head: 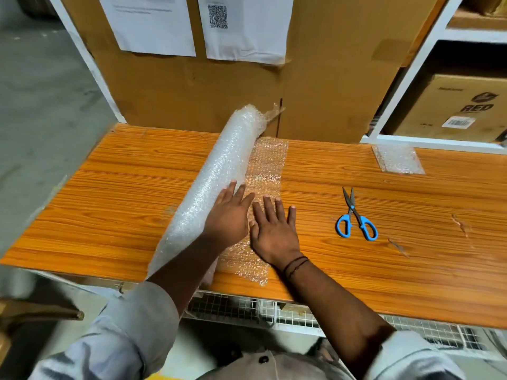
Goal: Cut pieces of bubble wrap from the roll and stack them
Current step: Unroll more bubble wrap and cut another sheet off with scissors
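Observation:
A long roll of clear bubble wrap (216, 176) lies slantwise on the orange wooden table (356, 270). A narrow unrolled strip (267, 163) of it lies flat on the table to the roll's right. My left hand (229, 215) rests with straight fingers against the roll's right side. My right hand (274, 229) presses flat, fingers spread, on the unrolled strip. Blue-handled scissors (355, 216) lie shut on the table, well right of my right hand. A cut piece of bubble wrap (397, 159) lies flat at the table's back right.
A big cardboard box (247, 86) with taped paper sheets stands behind the table. White shelving (411, 78) with another carton stands at the right. A wire mesh rack (274, 311) sits under the table's near edge. Grey floor lies to the left.

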`<state>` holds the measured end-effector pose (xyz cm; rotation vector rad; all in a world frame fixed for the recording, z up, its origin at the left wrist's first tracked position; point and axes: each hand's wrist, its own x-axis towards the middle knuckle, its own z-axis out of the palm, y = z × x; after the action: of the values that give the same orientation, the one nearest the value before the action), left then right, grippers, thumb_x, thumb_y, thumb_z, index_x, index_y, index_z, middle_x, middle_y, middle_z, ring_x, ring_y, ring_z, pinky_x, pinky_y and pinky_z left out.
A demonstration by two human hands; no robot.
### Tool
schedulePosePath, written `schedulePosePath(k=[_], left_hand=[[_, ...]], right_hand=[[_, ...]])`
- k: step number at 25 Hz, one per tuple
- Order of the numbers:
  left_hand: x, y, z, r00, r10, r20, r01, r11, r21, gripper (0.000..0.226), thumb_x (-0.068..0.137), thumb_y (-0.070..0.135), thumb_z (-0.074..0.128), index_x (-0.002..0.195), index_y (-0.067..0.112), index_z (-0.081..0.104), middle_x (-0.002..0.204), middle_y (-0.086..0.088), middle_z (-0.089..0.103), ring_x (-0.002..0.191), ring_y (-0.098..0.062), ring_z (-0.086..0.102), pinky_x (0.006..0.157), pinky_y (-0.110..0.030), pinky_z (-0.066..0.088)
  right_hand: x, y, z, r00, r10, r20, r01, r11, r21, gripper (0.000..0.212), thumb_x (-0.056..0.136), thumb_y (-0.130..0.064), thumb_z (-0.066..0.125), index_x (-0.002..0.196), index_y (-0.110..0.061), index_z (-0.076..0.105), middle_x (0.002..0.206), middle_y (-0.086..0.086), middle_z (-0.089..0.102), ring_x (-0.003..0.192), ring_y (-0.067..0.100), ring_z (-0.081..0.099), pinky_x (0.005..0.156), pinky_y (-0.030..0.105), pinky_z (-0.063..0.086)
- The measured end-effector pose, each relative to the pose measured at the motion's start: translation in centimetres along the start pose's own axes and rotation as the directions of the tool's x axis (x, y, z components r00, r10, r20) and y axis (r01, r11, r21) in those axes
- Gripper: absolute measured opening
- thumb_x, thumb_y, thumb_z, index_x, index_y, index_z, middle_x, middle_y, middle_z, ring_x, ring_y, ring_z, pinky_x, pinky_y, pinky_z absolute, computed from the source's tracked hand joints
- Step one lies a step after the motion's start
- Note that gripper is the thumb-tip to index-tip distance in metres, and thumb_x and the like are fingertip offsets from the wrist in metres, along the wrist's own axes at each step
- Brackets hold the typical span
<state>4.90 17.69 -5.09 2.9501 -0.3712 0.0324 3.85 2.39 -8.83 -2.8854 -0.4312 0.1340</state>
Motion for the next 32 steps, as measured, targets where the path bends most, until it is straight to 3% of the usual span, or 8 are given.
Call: schedulePosePath(k=[6,10,14,17,21,28,30,32], left_hand=[[0.2,-1.2,-1.4,0.999,-0.002,-0.036,0.002,1.000,0.019,0.070,0.100,0.037,0.055,0.162,0.023,0.025,0.172,-0.009,0.011,0.159,-0.031,-0.003,0.127,-0.044,0.002],[0.3,-1.2,-1.9,0.998,-0.034,-0.045,0.037,0.997,0.064,0.076,0.097,0.053,0.056,0.161,0.028,0.024,0.173,-0.006,0.004,0.159,-0.032,-0.007,0.127,-0.049,-0.001],[0.2,-1.2,-2.1,0.996,-0.083,-0.024,0.084,0.995,0.046,0.079,0.095,0.059,0.057,0.161,0.032,0.022,0.173,-0.005,-0.009,0.158,-0.036,-0.013,0.126,-0.054,0.000],[0.5,-1.3,-2.3,0.995,-0.098,0.003,0.098,0.995,0.034,0.081,0.094,0.057,0.060,0.161,0.033,0.021,0.172,-0.006,-0.014,0.158,-0.036,-0.013,0.126,-0.053,0.002],[0.7,-1.3,-2.6,0.994,-0.106,0.013,0.106,0.994,0.035,0.081,0.094,0.049,0.065,0.162,0.035,0.021,0.172,-0.005,-0.016,0.158,-0.035,-0.010,0.126,-0.052,0.006],[0.0,-4.7,-4.6,0.975,-0.213,0.062,0.221,0.960,-0.174,0.077,0.094,0.048,0.068,0.158,0.045,0.026,0.173,-0.003,-0.005,0.155,-0.032,0.022,0.116,-0.045,0.039],[0.2,-3.9,-5.1,0.974,-0.215,0.072,0.223,0.966,-0.132,0.076,0.095,0.043,0.066,0.159,0.043,0.024,0.173,-0.006,-0.007,0.155,-0.035,0.020,0.119,-0.047,0.035],[0.4,-2.4,-5.5,0.970,-0.235,0.058,0.238,0.970,-0.047,0.080,0.095,0.029,0.064,0.161,0.039,0.020,0.172,-0.009,-0.013,0.157,-0.041,0.006,0.124,-0.052,0.018]], right_hand=[[-1.0,1.7,-0.4,0.996,0.085,-0.015,-0.085,0.996,-0.008,0.074,0.095,-0.051,0.004,0.166,-0.032,0.013,0.175,-0.002,0.002,0.161,0.032,-0.006,0.125,0.062,-0.009],[-1.8,4.1,-1.4,0.989,0.145,-0.011,-0.145,0.989,-0.020,0.071,0.095,-0.048,0.017,0.165,-0.034,0.018,0.175,-0.003,0.006,0.160,0.034,-0.004,0.124,0.063,-0.008],[-1.9,4.4,-3.3,0.979,0.199,-0.033,-0.202,0.976,-0.082,0.073,0.093,-0.047,0.034,0.160,-0.020,0.027,0.174,0.007,0.012,0.159,0.039,-0.004,0.124,0.064,-0.008],[-1.0,1.0,-3.1,0.990,0.118,-0.074,-0.117,0.993,0.027,0.068,0.104,-0.043,0.034,0.164,-0.015,0.019,0.174,0.012,0.009,0.160,0.037,-0.003,0.128,0.056,-0.003],[-0.9,-0.7,-0.3,0.997,0.077,-0.010,-0.077,0.996,0.037,0.072,0.106,-0.059,0.018,0.167,-0.021,0.009,0.175,0.007,-0.002,0.160,0.031,-0.010,0.128,0.052,-0.006],[-1.4,3.1,0.0,0.994,0.097,-0.052,-0.096,0.995,0.018,0.062,0.109,-0.051,0.014,0.167,-0.028,0.009,0.175,-0.001,-0.001,0.161,0.028,-0.008,0.129,0.050,-0.006],[-1.5,3.6,-0.1,0.992,0.112,-0.055,-0.111,0.994,0.019,0.061,0.110,-0.050,0.016,0.167,-0.029,0.010,0.175,-0.002,0.000,0.161,0.027,-0.007,0.129,0.049,-0.006],[-1.4,3.7,-0.1,0.992,0.104,-0.066,-0.103,0.994,0.026,0.059,0.110,-0.048,0.018,0.166,-0.030,0.012,0.175,-0.002,0.002,0.161,0.027,-0.005,0.129,0.048,-0.006]])
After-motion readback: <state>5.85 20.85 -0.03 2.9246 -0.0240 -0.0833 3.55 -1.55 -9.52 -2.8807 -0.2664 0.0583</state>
